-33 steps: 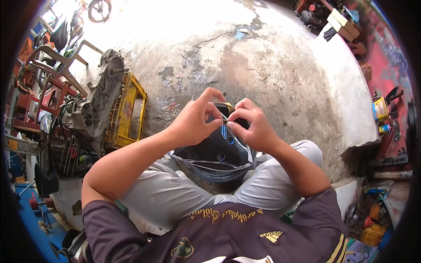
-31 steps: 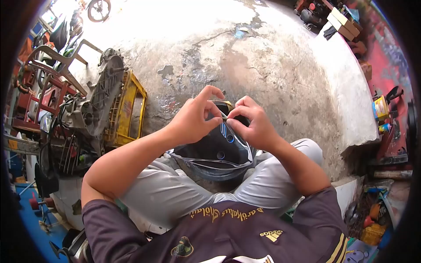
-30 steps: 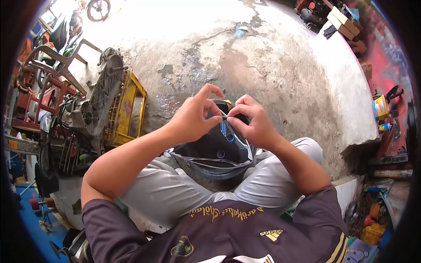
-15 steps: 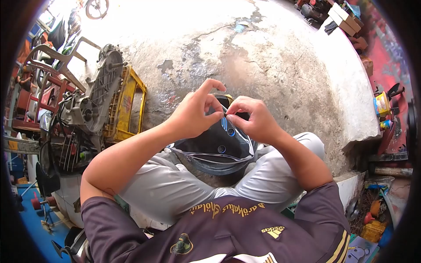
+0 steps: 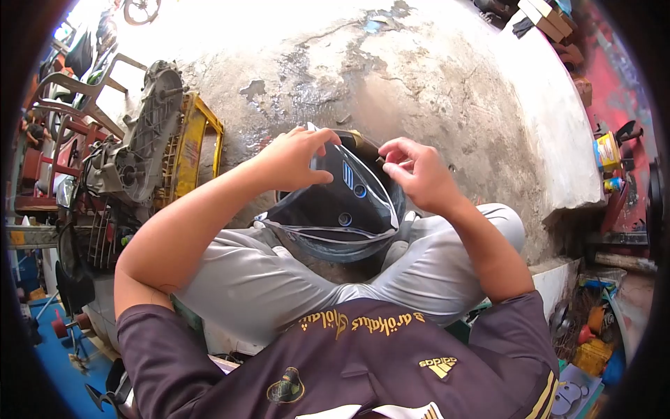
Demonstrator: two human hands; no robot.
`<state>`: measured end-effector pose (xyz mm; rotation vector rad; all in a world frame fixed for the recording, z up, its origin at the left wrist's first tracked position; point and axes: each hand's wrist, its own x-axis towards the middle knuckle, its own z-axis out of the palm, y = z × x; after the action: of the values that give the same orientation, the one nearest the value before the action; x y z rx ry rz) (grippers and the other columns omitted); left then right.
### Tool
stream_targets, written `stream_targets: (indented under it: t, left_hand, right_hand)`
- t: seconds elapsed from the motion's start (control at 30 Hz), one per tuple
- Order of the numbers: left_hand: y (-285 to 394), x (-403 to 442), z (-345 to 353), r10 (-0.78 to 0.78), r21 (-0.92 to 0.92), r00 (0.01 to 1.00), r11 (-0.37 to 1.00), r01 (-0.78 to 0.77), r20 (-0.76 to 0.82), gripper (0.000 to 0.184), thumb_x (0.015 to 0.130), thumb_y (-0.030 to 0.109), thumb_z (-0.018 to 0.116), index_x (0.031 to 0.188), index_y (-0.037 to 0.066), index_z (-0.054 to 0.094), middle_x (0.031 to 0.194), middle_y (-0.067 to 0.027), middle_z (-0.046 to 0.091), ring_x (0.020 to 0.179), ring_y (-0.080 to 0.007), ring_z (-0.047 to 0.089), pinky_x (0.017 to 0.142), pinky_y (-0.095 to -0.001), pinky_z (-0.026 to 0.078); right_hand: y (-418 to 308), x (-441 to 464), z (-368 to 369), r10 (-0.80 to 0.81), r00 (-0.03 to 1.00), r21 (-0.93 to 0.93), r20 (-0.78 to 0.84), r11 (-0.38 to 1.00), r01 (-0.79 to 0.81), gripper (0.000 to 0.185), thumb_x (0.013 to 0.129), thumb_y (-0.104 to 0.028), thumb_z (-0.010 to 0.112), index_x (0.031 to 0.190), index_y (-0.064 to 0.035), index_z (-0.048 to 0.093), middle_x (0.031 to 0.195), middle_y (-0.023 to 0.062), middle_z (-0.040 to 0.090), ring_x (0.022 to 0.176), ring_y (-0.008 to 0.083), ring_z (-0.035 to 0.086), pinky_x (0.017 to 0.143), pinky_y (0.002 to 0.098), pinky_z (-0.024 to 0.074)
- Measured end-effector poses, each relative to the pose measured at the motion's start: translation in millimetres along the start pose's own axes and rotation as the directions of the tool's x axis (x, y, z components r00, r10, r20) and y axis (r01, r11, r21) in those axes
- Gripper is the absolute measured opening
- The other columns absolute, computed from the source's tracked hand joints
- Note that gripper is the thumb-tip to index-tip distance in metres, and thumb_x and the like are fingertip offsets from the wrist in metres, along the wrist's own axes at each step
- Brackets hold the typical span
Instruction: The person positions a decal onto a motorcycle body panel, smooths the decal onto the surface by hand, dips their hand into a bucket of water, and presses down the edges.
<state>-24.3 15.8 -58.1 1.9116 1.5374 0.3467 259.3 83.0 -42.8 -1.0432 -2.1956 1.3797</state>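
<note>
Between my knees is a black cover (image 5: pixel 331 199) with white edge piping and blue markings, lying over a round dark tub (image 5: pixel 328 253). My left hand (image 5: pixel 296 159) is at the cover's far left edge. Its fingertips rest at the white piping, while the thumb is spread apart from them over the black surface. Beyond the cover's far right edge, my right hand (image 5: pixel 422 174) has its thumb and forefinger drawn together. Something small and dark may be between those fingertips, too small to make out. Part of the tub's far side is hidden by the hands.
To the left, a large metal engine casing (image 5: pixel 150 133) leans by a yellow crate (image 5: pixel 192 153), with a chair (image 5: pixel 91 87) behind. A white ledge (image 5: pixel 558 133) runs along the right, with a yellow container (image 5: pixel 607 152) beyond it. Wet patches mark the concrete floor (image 5: pixel 447 91).
My hands, close together over the cover before, have moved apart. The left has shifted left to the cover's edge; the right has moved slightly right. The view has shifted a little.
</note>
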Motion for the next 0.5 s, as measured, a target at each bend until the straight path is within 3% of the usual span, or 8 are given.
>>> stream_targets:
  t: [0.07, 0.13, 0.2, 0.23, 0.33, 0.5]
  left_hand:
    - [4, 2, 8, 0.008, 0.223, 0.996, 0.974, -0.028, 0.089, 0.065, 0.084, 0.030, 0.085, 0.142, 0.016, 0.058, 0.120, -0.0114, 0.070, 0.122, -0.0331, 0.062, 0.106, -0.0481, 0.047]
    - [1, 6, 12, -0.018, 0.316, 0.988, 0.948, -0.032, 0.155, 0.069, 0.082, 0.036, 0.087, 0.142, 0.017, 0.059, 0.127, -0.0110, 0.066, 0.129, -0.0323, 0.058, 0.108, -0.0503, 0.045]
    - [-20, 12, 21, 0.133, 0.510, 0.975, 0.835, -0.208, 0.179, 0.072, 0.080, 0.039, 0.088, 0.143, 0.019, 0.058, 0.132, -0.0103, 0.063, 0.133, -0.0310, 0.054, 0.108, -0.0513, 0.044]
    - [-25, 15, 24, 0.100, 0.546, 0.969, 0.811, -0.211, 0.226, 0.076, 0.079, 0.041, 0.089, 0.145, 0.020, 0.058, 0.141, -0.0102, 0.058, 0.137, -0.0310, 0.051, 0.109, -0.0527, 0.044]
    - [-42, 21, 37, 0.189, 0.556, 0.965, 0.789, -0.261, 0.184, 0.079, 0.078, 0.045, 0.089, 0.147, 0.020, 0.057, 0.148, -0.0107, 0.054, 0.139, -0.0325, 0.050, 0.110, -0.0548, 0.043]
    - [-53, 26, 56, 0.189, 0.443, 0.972, 0.866, -0.232, 0.138, 0.087, 0.078, 0.054, 0.088, 0.152, 0.022, 0.054, 0.157, -0.0145, 0.048, 0.148, -0.0374, 0.043, 0.114, -0.0585, 0.040]
  right_hand:
    - [12, -9, -2, 0.053, 0.996, -0.092, -0.077, 0.994, -0.060, 0.018, 0.096, -0.005, 0.069, 0.112, 0.0021, 0.073, 0.096, 0.0112, 0.076, 0.088, 0.0158, 0.071, 0.084, 0.0325, 0.0587]
    - [34, -15, -4, 0.039, 0.995, -0.117, -0.089, 0.992, -0.050, 0.019, 0.097, -0.005, 0.069, 0.113, 0.0014, 0.074, 0.097, 0.0117, 0.077, 0.087, 0.0158, 0.072, 0.083, 0.0324, 0.0586]
    - [47, -21, -7, 0.108, 0.994, -0.161, -0.015, 0.981, -0.109, 0.020, 0.097, -0.006, 0.069, 0.114, 0.0013, 0.075, 0.098, 0.0114, 0.077, 0.087, 0.0158, 0.072, 0.083, 0.0323, 0.0583]
    - [51, -26, -7, 0.138, 0.990, -0.168, -0.024, 0.976, -0.140, 0.018, 0.096, -0.006, 0.069, 0.110, 0.0012, 0.076, 0.098, 0.0106, 0.078, 0.085, 0.0159, 0.072, 0.082, 0.0322, 0.0580]
    - [53, -36, -1, 0.206, 0.978, -0.151, -0.025, 0.967, -0.207, 0.016, 0.095, -0.007, 0.068, 0.106, 0.0013, 0.078, 0.099, 0.0108, 0.078, 0.086, 0.0165, 0.073, 0.081, 0.0321, 0.0577]
    - [89, -27, 24, 0.073, 0.996, -0.263, -0.041, 0.961, -0.082, 0.018, 0.092, -0.006, 0.065, 0.104, -0.0005, 0.078, 0.092, 0.0163, 0.072, 0.079, 0.0257, 0.071, 0.076, 0.0366, 0.0563]
